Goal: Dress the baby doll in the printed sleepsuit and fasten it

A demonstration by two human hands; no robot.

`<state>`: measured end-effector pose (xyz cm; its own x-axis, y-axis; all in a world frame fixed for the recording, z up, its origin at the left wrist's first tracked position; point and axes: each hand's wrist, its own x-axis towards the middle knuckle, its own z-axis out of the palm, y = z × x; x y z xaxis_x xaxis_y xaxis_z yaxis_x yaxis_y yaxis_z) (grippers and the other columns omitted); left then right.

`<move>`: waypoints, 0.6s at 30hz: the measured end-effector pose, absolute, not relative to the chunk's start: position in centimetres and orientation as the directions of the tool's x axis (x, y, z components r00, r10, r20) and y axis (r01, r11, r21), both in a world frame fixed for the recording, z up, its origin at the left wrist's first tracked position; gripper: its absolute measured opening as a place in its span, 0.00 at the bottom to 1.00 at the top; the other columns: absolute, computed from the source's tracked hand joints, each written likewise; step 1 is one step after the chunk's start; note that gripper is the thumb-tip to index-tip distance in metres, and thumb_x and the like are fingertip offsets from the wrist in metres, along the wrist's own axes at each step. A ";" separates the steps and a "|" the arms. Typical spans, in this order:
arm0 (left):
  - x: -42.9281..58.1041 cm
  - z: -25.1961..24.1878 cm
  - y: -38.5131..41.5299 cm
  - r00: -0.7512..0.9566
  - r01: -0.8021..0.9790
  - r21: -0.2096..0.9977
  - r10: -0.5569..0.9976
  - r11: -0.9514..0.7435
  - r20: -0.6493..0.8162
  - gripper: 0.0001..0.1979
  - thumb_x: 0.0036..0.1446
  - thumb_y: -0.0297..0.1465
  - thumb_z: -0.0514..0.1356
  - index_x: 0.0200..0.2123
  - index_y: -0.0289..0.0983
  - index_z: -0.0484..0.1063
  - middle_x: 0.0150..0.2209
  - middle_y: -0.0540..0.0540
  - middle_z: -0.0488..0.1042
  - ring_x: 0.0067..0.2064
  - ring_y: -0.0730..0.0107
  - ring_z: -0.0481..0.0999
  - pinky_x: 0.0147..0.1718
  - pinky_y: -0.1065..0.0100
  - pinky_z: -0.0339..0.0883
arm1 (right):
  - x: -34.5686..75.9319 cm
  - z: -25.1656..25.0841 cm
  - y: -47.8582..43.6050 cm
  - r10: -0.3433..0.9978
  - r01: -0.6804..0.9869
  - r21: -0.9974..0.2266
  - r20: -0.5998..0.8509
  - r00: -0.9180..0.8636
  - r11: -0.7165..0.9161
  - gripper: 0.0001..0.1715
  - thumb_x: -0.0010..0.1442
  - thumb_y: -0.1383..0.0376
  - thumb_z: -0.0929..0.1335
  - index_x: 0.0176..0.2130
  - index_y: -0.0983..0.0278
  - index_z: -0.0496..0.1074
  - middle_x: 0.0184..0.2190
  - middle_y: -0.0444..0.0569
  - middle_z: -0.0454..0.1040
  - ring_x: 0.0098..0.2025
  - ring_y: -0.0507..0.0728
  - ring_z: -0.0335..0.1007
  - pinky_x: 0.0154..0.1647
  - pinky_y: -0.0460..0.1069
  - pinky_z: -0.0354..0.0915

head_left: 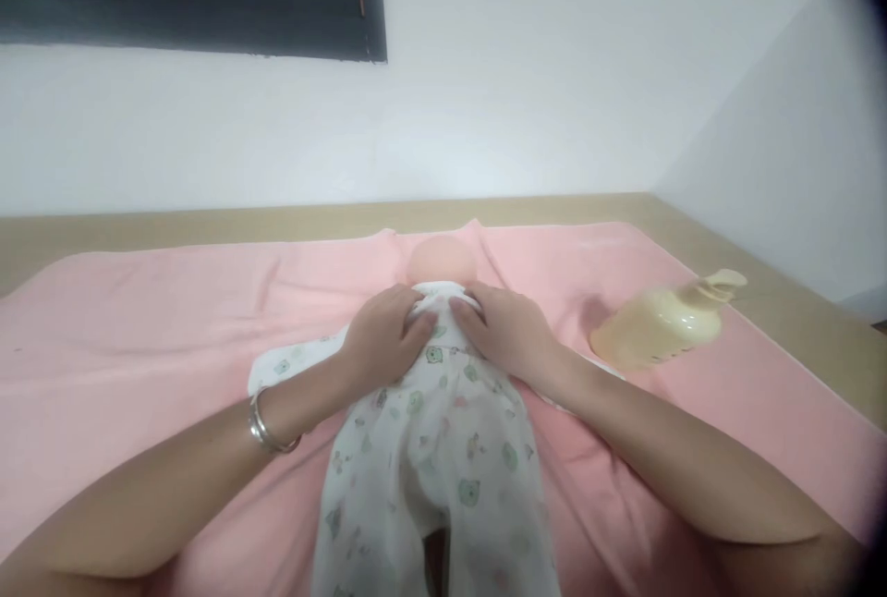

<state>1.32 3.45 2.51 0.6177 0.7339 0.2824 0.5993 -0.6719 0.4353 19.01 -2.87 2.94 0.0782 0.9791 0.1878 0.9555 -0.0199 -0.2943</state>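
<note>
A baby doll [442,257] lies on its back on a pink towel [152,320], head away from me. It wears a white printed sleepsuit [443,449]. My left hand [384,338] rests on the doll's upper chest, fingers curled at the neckline of the suit. My right hand [503,329] lies beside it on the other side of the chest, fingers bent and pressing on the same fabric. A silver bangle [267,426] circles my left wrist.
A pale yellow baby bottle [662,324] lies on its side on the towel to the right of the doll. A beige surface [783,310] borders the towel. White walls stand behind, with a dark window frame [208,24] at upper left.
</note>
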 end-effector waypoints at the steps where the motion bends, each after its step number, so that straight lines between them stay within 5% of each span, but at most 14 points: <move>1: 1.3 2.5 3.4 0.610 0.606 0.440 0.742 -0.663 0.277 0.13 0.61 0.40 0.47 0.30 0.39 0.64 0.31 0.49 0.68 0.33 0.67 0.67 0.31 0.65 0.60 | 19.1 2.9 -2.8 0.980 0.954 -0.300 0.178 0.083 -0.026 0.25 0.65 0.49 0.52 0.30 0.62 0.62 0.26 0.45 0.70 0.24 0.52 0.60 0.24 0.47 0.45; 8: 1.3 2.4 3.3 0.610 0.624 0.419 0.746 -0.660 0.266 0.15 0.61 0.41 0.45 0.30 0.39 0.63 0.31 0.49 0.69 0.34 0.66 0.67 0.32 0.64 0.59 | 19.6 3.2 -2.6 0.996 0.953 -0.298 0.054 0.071 -0.052 0.31 0.64 0.47 0.49 0.28 0.62 0.66 0.24 0.47 0.70 0.25 0.53 0.61 0.25 0.47 0.47; 15: 1.2 2.2 3.1 0.600 0.654 0.414 0.768 -0.633 0.226 0.21 0.62 0.44 0.43 0.25 0.38 0.62 0.26 0.49 0.69 0.28 0.67 0.66 0.28 0.65 0.57 | 18.7 4.2 -4.2 0.988 0.956 -0.281 0.146 -0.046 0.086 0.22 0.63 0.53 0.55 0.27 0.63 0.64 0.28 0.48 0.70 0.32 0.55 0.64 0.29 0.47 0.51; 18: 1.1 2.0 3.0 0.603 0.623 0.405 0.740 -0.670 0.297 0.19 0.62 0.42 0.44 0.25 0.38 0.62 0.25 0.49 0.69 0.28 0.68 0.66 0.28 0.66 0.57 | 19.0 4.2 -3.8 0.999 0.933 -0.359 0.046 -0.026 0.041 0.26 0.63 0.49 0.54 0.28 0.63 0.67 0.27 0.48 0.71 0.30 0.55 0.65 0.27 0.48 0.51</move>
<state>1.09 2.99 1.96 0.6030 0.7403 0.2973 0.6227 -0.6697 0.4047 19.03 -3.76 4.17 -0.0259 0.9986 0.0456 0.9326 0.0406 -0.3586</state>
